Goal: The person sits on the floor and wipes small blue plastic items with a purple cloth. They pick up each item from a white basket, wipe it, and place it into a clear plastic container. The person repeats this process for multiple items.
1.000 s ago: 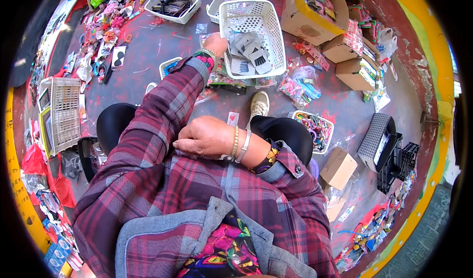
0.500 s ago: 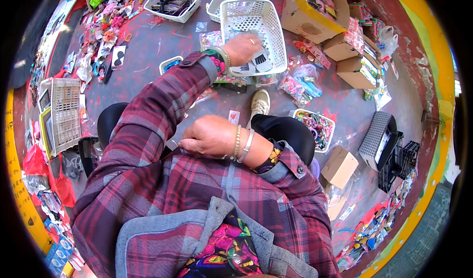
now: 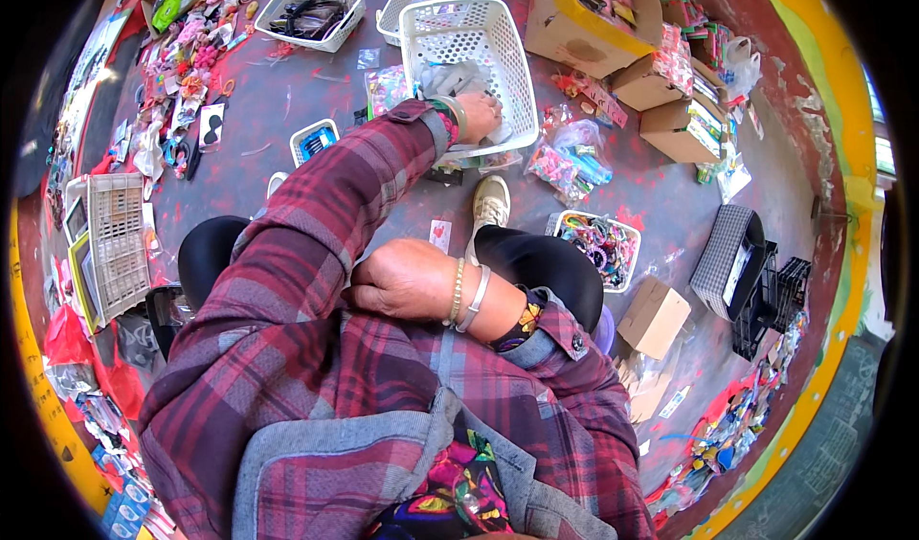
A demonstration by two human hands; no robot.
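My left hand reaches down inside a white perforated plastic basket, near its front wall. Its fingers bend down into clear and grey plastic packets lying in the bottom, and the fingertips are hidden. Against my lap, my right hand is closed with the fingers curled under. Whatever it may hold is out of sight behind my left sleeve and the hand itself. A small white card with a red mark lies on the floor just beyond my right hand.
Beside my right knee is a basket of colourful hair ties. Bagged goods lie near cardboard boxes at the back right. Another white basket holds dark packets. Loose small goods spread along the left; a brown box stands at right.
My left hand has shifted slightly down and deeper into the basket, and the black-marked packet near it is now covered. My right hand stays closed at my lap. The whole view has shifted a little.
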